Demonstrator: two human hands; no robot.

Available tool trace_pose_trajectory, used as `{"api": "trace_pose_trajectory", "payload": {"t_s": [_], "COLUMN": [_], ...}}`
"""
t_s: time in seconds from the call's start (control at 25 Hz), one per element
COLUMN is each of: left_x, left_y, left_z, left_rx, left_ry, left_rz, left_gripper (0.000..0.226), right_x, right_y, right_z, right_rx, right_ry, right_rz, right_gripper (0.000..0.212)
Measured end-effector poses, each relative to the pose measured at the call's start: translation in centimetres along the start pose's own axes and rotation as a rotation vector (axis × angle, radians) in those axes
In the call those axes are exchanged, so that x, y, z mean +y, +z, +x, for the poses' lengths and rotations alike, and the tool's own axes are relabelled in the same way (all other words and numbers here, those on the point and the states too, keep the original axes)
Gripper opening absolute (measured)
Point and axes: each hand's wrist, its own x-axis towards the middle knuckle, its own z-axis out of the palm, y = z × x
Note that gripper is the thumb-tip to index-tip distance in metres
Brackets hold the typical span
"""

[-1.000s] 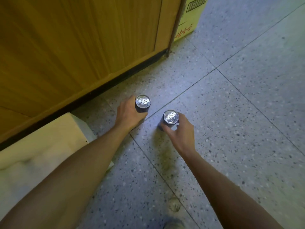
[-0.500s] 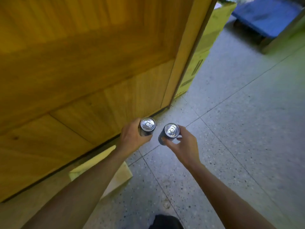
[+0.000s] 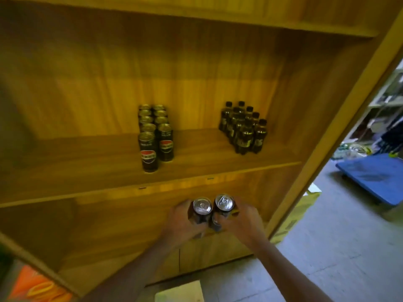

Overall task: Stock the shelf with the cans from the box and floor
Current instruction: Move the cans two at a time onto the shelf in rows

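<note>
My left hand point(image 3: 184, 223) grips one dark can point(image 3: 201, 209) and my right hand point(image 3: 242, 219) grips another dark can point(image 3: 224, 204). Both cans are upright, side by side and touching, with silver tops facing me. I hold them in front of the wooden shelf unit, below the edge of the shelf board point(image 3: 87, 171). On that board two rows of several matching dark cans point(image 3: 156, 136) stand near the middle, running front to back.
A cluster of several dark bottles point(image 3: 243, 129) stands on the same board to the right. A yellow carton point(image 3: 294, 214) sits by the unit's right side, a pale box point(image 3: 181, 292) lies on the floor below, and a blue platform cart point(image 3: 375, 177) stands at far right.
Both hands have lifted the two cans from the floor up to just below the shelf board. My view has tilted up from the floor to the shelf.
</note>
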Motion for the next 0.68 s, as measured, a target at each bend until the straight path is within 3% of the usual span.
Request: {"api": "trace_pose_trajectory", "payload": {"t_s": [0.24, 0.36, 0.44, 0.68], "left_x": [3.1, 3.0, 2.7, 0.8], "left_y": [-11.2, -14.2, -15.2, -15.0], "left_z": [1.6, 3.5, 5.0, 8.1], "left_rx": [0.311, 0.43, 0.46, 0.517], "left_ry": [-0.03, -0.061, -0.099, -0.218], "left_rz": [0.164, 0.134, 0.128, 0.163], "left_gripper": [0.049, 0.043, 0.042, 0.045], "right_x": [-10.9, -14.2, -15.6, -16.0], "right_y": [0.7, 1.5, 2.3, 5.3], "right_z": [7.3, 11.0, 13.0, 17.8], "right_rx": [-0.169, -0.242, -0.32, -0.388], "right_ry": [-0.189, -0.242, -0.245, -0.275], "right_rz": [0.014, 0.132, 0.254, 0.312], "right_gripper": [0.065, 0.054, 0.044, 0.058]}}
